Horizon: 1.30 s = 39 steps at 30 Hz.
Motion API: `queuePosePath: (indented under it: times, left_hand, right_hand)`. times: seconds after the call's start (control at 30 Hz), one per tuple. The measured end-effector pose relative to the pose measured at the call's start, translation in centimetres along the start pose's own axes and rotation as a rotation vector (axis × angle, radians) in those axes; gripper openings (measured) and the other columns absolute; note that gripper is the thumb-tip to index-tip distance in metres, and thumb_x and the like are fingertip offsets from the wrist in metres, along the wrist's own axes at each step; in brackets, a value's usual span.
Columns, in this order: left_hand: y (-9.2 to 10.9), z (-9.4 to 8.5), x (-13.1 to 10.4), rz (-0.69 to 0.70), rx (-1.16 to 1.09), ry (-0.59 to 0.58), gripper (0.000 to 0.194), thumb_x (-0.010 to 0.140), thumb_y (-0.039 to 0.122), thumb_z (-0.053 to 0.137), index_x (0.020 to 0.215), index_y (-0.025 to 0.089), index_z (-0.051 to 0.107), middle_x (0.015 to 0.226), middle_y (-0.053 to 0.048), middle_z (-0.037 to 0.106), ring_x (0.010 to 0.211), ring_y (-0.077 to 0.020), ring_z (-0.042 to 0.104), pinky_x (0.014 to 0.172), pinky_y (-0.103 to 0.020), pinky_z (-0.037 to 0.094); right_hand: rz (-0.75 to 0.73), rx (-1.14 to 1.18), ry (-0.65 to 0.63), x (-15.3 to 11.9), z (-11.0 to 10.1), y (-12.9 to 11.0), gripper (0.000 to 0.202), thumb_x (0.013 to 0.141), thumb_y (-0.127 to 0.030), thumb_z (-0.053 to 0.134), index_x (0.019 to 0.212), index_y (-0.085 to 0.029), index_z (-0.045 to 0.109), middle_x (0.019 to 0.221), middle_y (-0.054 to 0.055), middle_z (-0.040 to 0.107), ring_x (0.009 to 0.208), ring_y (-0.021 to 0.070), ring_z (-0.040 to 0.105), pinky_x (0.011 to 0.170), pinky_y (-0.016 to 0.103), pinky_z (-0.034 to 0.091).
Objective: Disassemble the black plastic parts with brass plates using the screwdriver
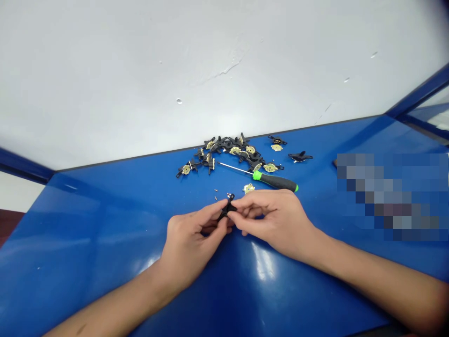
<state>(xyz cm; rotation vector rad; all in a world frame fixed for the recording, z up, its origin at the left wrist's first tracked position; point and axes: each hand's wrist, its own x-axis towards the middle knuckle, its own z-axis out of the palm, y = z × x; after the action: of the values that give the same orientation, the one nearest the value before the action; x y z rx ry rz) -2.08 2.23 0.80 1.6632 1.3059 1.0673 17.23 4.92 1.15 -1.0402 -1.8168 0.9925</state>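
Note:
Between the fingertips of both hands is a small black plastic part [227, 208] with a narrow arm sticking up. My left hand [196, 236] pinches it from the left, thumb and forefinger closed. From the other side my right hand [273, 220] grips the same part with thumb and forefinger. The fingers cover much of it. Just beyond the hands lie a pale round metal plate [249, 188] and a few tiny screws [215, 190]. Behind my right hand rests a screwdriver [277, 181] with a black and green handle, its shaft pointing left.
A heap of black parts with brass-coloured round plates [235, 150] lies near the white wall [224, 70]. To its right are another black part [300, 157] and a part with a loose plate [277, 147]. A blurred-out patch [389, 196] covers the right of the blue table [105, 234].

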Motion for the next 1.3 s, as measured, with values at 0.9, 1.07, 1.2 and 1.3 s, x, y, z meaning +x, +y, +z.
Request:
queuePosePath:
  times: [0.9, 1.07, 1.2, 1.3]
  left_hand:
    - [-0.2, -0.9, 2.1, -0.533, -0.831, -0.037, 0.024, 0.076, 0.015, 0.088, 0.097, 0.010, 0.079, 0.075, -0.011, 0.082, 0.063, -0.0182, 0.079, 0.060, -0.019, 0.064]
    - [-0.3, -1.0, 2.4, -0.524, -0.870, 0.111, 0.027, 0.071, 0.013, 0.090, 0.095, 0.012, 0.078, 0.076, -0.010, 0.083, 0.063, -0.0170, 0.079, 0.058, -0.017, 0.063]
    - [-0.5, -0.9, 2.3, -0.499, -0.864, 0.106, 0.028, 0.071, 0.014, 0.091, 0.096, 0.012, 0.077, 0.074, -0.009, 0.082, 0.064, -0.0177, 0.079, 0.060, -0.019, 0.063]
    - [-0.5, -0.8, 2.1, -0.477, -0.849, 0.086, 0.027, 0.073, 0.014, 0.090, 0.097, 0.012, 0.077, 0.075, -0.009, 0.083, 0.065, -0.0179, 0.079, 0.061, -0.019, 0.064]
  right_hand:
    - [-0.314, -0.100, -0.066, 0.2, -0.9, 0.4, 0.038, 0.102, -0.014, 0.040, 0.133, -0.013, 0.063, 0.083, 0.004, 0.064, 0.074, 0.0157, 0.060, 0.069, 0.032, 0.053]
    - [-0.297, -0.488, 0.035, 1.6, -1.5, 2.2, 0.025, 0.100, -0.022, 0.054, 0.113, -0.014, 0.074, 0.089, 0.009, 0.070, 0.078, 0.0182, 0.064, 0.074, 0.034, 0.053]
    - [-0.311, -0.740, -0.087, 2.0, -0.8, 2.8, 0.029, 0.101, -0.026, 0.054, 0.118, -0.016, 0.075, 0.097, 0.011, 0.070, 0.085, 0.0224, 0.063, 0.079, 0.038, 0.053]
    - [-0.310, -0.788, -0.140, 2.2, -0.4, 2.5, 0.029, 0.102, -0.025, 0.053, 0.116, -0.016, 0.076, 0.098, 0.011, 0.070, 0.090, 0.0244, 0.060, 0.085, 0.041, 0.052]
